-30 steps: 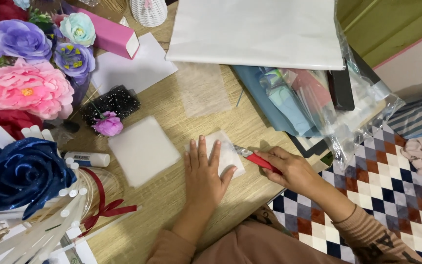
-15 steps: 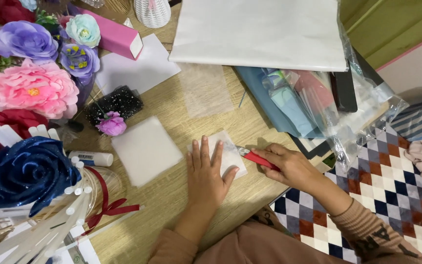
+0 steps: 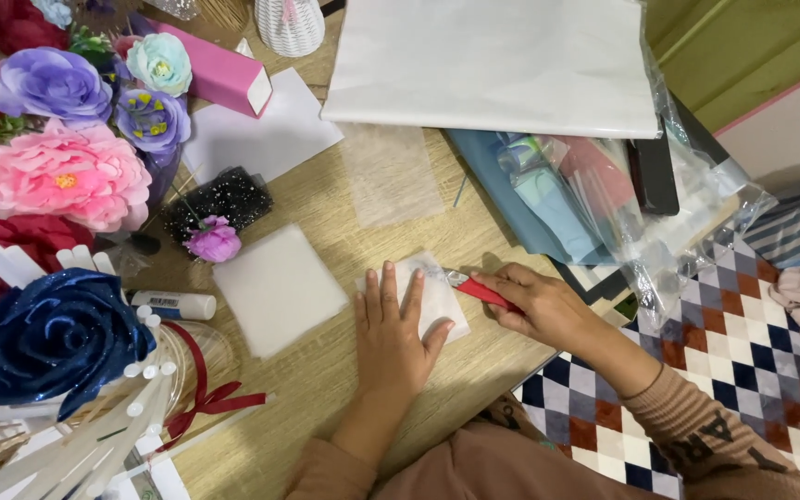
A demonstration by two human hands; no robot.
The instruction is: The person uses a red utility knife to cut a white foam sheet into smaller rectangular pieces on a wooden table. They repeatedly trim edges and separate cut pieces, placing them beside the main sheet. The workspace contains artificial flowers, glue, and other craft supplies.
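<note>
Pinning a small white sheet [image 3: 432,292] flat on the counter [image 3: 326,380] with left hand [image 3: 395,329], fingers spread, palm down. Right hand [image 3: 543,306] clenched around a red craft knife [image 3: 479,289], blade tip at the sheet's right edge. Risk: blade is close to the left fingertips, so a slip could nick them or skew the cut.

Pink box [image 3: 217,70] top left, clear plastic bags [image 3: 604,204] right — perhaps craft packs
</note>
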